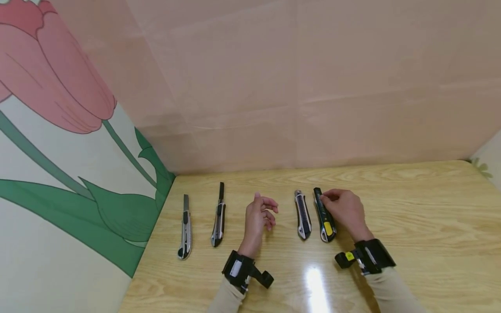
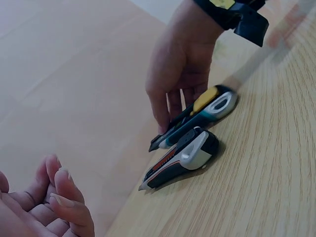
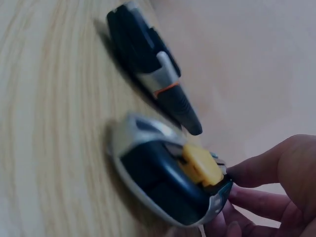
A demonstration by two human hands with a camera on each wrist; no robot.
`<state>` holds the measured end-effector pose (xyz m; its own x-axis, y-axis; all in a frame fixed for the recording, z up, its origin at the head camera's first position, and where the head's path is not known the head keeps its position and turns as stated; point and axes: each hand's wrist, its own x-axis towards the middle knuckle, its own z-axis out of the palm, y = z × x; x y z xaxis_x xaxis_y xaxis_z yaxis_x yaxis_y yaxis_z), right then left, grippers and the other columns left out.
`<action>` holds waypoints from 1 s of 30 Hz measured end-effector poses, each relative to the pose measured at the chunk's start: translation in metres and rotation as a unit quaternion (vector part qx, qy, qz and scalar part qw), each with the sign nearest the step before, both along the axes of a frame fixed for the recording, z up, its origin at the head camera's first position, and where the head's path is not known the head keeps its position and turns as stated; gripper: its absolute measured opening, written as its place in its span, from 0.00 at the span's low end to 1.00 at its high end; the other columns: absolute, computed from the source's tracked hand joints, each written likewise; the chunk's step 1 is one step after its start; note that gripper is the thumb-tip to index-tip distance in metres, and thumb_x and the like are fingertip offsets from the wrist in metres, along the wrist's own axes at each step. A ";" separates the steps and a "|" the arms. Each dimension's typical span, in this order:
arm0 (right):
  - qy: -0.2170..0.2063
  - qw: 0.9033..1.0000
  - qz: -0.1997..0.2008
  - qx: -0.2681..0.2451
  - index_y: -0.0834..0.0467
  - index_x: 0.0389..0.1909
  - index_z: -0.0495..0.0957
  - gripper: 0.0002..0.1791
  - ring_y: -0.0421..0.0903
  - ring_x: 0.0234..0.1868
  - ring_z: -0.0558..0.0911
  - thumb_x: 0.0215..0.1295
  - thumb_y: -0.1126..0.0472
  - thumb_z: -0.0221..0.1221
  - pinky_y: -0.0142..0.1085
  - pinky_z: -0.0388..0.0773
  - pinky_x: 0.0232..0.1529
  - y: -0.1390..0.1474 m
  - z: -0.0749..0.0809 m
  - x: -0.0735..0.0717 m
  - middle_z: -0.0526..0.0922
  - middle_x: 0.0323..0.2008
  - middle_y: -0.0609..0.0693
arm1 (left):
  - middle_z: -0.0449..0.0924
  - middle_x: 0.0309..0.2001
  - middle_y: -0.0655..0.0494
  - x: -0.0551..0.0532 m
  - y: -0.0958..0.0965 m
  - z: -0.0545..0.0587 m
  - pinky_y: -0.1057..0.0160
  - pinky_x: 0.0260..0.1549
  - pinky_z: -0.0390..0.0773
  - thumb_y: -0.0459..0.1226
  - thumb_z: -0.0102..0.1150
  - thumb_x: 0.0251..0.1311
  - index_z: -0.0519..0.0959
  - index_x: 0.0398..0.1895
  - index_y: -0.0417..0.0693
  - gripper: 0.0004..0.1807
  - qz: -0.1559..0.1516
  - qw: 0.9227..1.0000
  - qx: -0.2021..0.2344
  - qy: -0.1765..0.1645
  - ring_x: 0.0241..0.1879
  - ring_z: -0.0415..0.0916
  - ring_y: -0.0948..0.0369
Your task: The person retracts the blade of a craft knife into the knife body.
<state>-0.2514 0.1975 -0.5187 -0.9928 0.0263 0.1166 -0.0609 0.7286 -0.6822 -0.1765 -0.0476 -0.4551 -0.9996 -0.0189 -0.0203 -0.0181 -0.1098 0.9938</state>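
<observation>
My right hand (image 1: 347, 211) pinches a dark green and black utility knife with a yellow slider (image 1: 328, 228), thumb and fingers near its far end. The knife (image 3: 163, 182) lies at the table surface; whether it is lifted at all I cannot tell. Just left of it rests a grey and black utility knife (image 1: 303, 216), its orange trim showing in the left wrist view. My left hand (image 1: 256, 221) hovers with loosely curled fingers and holds nothing. Further left lie a black and silver utility knife (image 1: 218, 224) and a silver utility knife (image 1: 185, 234), both with blades extended.
The wooden table (image 1: 411, 217) runs back to a wall covered in pinkish-brown paper (image 1: 313, 87). At the left stands a wall painted with a tulip (image 1: 58, 78). Light glares off the table's front middle. Each wrist wears a strapped camera.
</observation>
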 end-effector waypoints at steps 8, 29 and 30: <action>0.002 1.000 -0.012 0.014 0.54 0.38 0.80 0.15 0.46 0.27 0.75 0.60 0.47 0.57 0.38 0.72 0.25 0.002 0.001 0.002 0.81 0.32 0.51 | 0.75 0.33 0.35 -0.013 -0.006 -0.024 0.61 0.10 0.62 0.63 0.28 0.65 0.77 0.37 0.35 0.40 0.010 1.000 0.005 -0.005 0.23 0.63 0.36; 0.035 0.999 -0.015 0.004 0.54 0.35 0.79 0.08 0.45 0.24 0.73 0.60 0.55 0.57 0.37 0.69 0.21 -0.001 -0.001 0.002 0.78 0.26 0.49 | 0.76 0.33 0.44 -0.025 -0.084 -0.016 0.51 0.23 0.76 0.43 0.42 0.68 0.76 0.38 0.40 0.16 0.149 0.983 -0.099 0.032 0.29 0.72 0.40; 0.031 0.999 -0.017 0.004 0.54 0.35 0.79 0.08 0.45 0.24 0.73 0.60 0.55 0.57 0.37 0.69 0.21 -0.001 0.000 0.002 0.78 0.27 0.49 | 0.77 0.33 0.45 -0.025 -0.087 -0.017 0.50 0.25 0.76 0.42 0.44 0.68 0.76 0.38 0.41 0.14 0.165 0.978 -0.126 0.040 0.29 0.72 0.41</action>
<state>-0.2490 0.1961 -0.5189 -0.9822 0.0597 0.1783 -0.0774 0.7358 -0.6728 -0.2016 -0.1348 -0.4725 -0.9368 -0.3339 0.1047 0.0563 0.1514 0.9869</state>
